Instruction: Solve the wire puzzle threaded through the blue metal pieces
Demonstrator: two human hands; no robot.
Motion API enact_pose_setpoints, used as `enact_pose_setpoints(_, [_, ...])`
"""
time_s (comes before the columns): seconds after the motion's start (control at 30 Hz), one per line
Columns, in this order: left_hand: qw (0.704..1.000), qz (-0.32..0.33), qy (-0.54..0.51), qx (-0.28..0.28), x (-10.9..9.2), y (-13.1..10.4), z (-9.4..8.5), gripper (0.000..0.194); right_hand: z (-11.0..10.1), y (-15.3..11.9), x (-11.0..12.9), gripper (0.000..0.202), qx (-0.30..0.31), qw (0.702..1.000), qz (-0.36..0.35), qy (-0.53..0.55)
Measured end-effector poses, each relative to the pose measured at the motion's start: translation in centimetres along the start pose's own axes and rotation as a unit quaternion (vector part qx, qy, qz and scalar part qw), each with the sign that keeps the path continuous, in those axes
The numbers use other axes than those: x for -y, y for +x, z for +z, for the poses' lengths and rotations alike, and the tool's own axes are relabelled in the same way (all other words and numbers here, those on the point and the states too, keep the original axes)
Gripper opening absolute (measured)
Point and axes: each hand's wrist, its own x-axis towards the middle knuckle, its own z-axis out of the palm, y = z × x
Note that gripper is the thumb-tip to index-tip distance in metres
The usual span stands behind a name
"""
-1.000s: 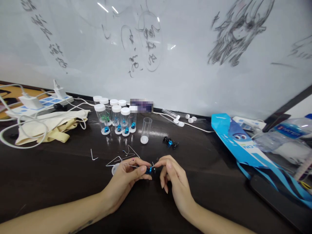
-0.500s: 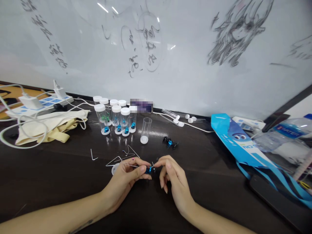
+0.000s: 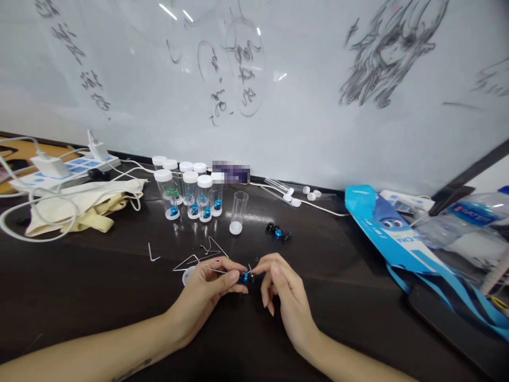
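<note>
Left of centre, a bent metal key (image 3: 151,253) on the worktop (image 3: 119,297); now lower centre, pinching a blue-and-black part (image 3: 246,277) in the left hand (image 3: 214,281), thumb against fingers; just right, curling the right hand (image 3: 284,289), forefinger beside a wire tip (image 3: 249,267), contact and grip impossible to tell.

glossy dark wood-look table (image 3: 131,297), clear plastic tube (image 3: 239,207), shiny blue metallic piece (image 3: 278,233)

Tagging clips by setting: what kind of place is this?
Probably a shared office or workshop desk: a scribbled whiteboard behind, a white power strip with chargers, and capped clear tubes on the dark tabletop.
</note>
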Motion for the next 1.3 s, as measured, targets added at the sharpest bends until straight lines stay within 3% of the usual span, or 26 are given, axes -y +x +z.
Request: enact_pose_setpoints(1.3, [1.000,-0.001,0.001,-0.005,0.01,0.03,-0.09,0.012,-0.06,-0.17,-0.03,0.041,0.000,1.000,-0.001,0.003])
